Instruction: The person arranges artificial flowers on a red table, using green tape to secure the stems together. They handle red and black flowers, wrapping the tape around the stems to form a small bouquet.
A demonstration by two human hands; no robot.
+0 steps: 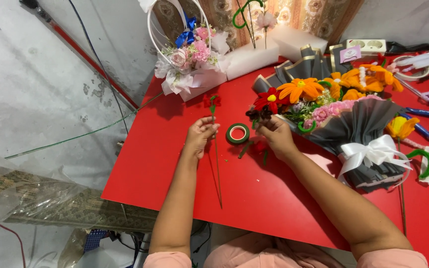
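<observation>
Red table bears tape roll beside bouquet.

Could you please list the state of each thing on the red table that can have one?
Left hand: grip shut on red flower stem.
Right hand: fingers bent at the bouquet's edge; what it holds, unclear.
Green tape roll: lying flat, untouched.
Grey-wrapped bouquet: lying on its side, white ribbon tied.
White basket arrangement: upright.

Both hands, left and right, reach forward, fingers curled.
</observation>
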